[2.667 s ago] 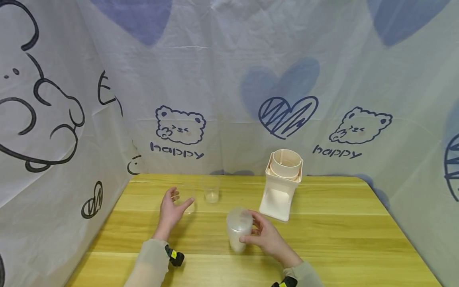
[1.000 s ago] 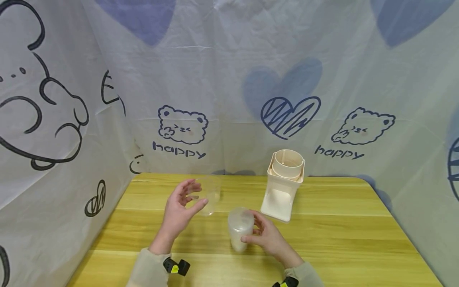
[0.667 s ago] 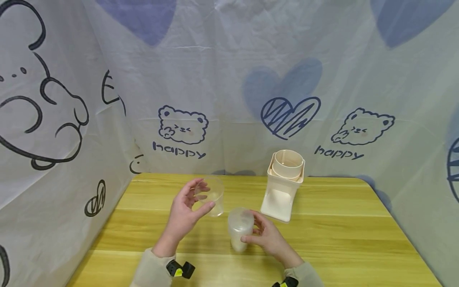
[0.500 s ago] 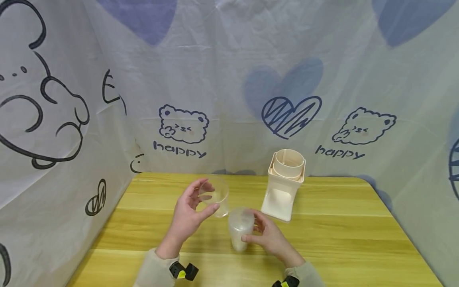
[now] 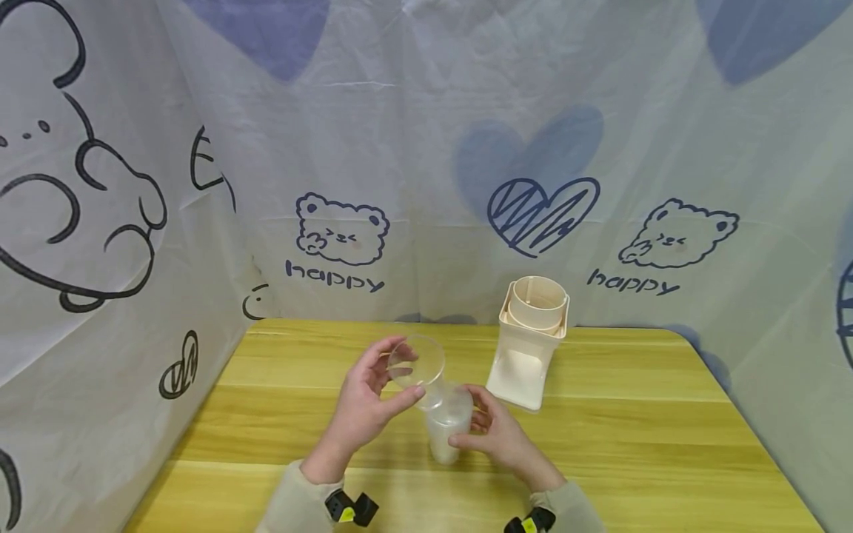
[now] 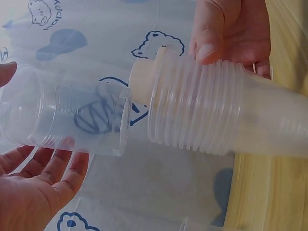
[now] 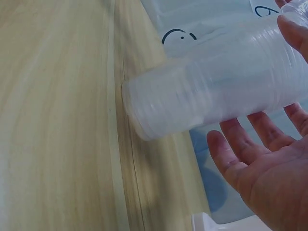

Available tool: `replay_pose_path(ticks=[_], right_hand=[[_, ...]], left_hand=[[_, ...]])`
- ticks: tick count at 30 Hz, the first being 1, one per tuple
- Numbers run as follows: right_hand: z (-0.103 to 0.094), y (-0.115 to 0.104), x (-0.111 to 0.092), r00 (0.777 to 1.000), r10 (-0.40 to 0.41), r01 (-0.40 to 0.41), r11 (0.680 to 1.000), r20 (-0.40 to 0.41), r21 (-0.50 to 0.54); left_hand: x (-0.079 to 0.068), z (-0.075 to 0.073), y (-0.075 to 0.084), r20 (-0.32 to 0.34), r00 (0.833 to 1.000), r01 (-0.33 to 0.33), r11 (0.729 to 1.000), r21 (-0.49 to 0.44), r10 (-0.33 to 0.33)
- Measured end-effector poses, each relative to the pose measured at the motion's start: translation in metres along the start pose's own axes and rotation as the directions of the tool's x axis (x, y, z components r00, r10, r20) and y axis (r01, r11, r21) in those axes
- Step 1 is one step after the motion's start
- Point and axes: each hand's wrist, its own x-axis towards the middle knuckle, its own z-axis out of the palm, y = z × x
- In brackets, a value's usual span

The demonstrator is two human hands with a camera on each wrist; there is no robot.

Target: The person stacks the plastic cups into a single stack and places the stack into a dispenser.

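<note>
Single cup: clear plastic, gripped in the left hand (image 5: 363, 407); held up just over the top of the cup stack (image 5: 445, 435), apart from it.
Single cup direction: mouth up and tipped a little, base pointed down at the stack's mouth; long axis roughly in line with the stack's in the left wrist view.
Cup stack: clear cups nested together, whitish where layered; stood near the middle of the table (image 5: 633, 422), mouth up, long axis close to vertical, narrowed toward the base.
Left hand: single cup held between thumb and fingers, from its left side.
Right hand (image 5: 498, 437): closed around the upper part of the stack from the right, thumb on the near side.
Holder (image 5: 522, 370): cream plastic, placed behind and right of the stack; round tube set in a squarish head, flat foot pointed toward the person.
Left wrist view only: gap between cup base and stack top; row of close-packed rims; a clear curved edge (image 6: 185, 224) at the bottom, probably another cup, too cropped to be sure.
Right wrist view only: stack's lower end seen close up against the wood.
Head view only: holder seen whole, both sleeves (image 5: 300, 503), black devices with yellow marks (image 5: 351, 509) strapped at the wrists.
Table surface: yellowish wood grain, far corners rounded.
Room: enclosed by pale cloth (image 5: 426, 126) behind and at both sides; printed with blue hearts, bear heads and "happy"; large black line drawing at left.
</note>
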Motion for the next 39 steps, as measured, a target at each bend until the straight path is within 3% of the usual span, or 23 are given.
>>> replay_pose_path(ticks=[11,23,39], right_hand=[[-0.002,0.001,0.001,0.999,0.029,-0.030,0.999,0.034,0.026],[-0.003,-0.001,0.001,0.998,0.039,-0.041,0.998,0.050,0.042],[-0.002,-0.004,-0.001,0.998,0.036,-0.039,0.998,0.060,0.059]], left_hand=[[0.003,0.009,-0.006,0.035,0.997,0.070,0.997,-0.018,-0.070],[0.006,0.015,-0.011,0.094,0.993,0.072,0.997,-0.036,-0.068],[0.004,0.014,-0.024,0.163,0.967,0.183,0.980,0.082,-0.195]])
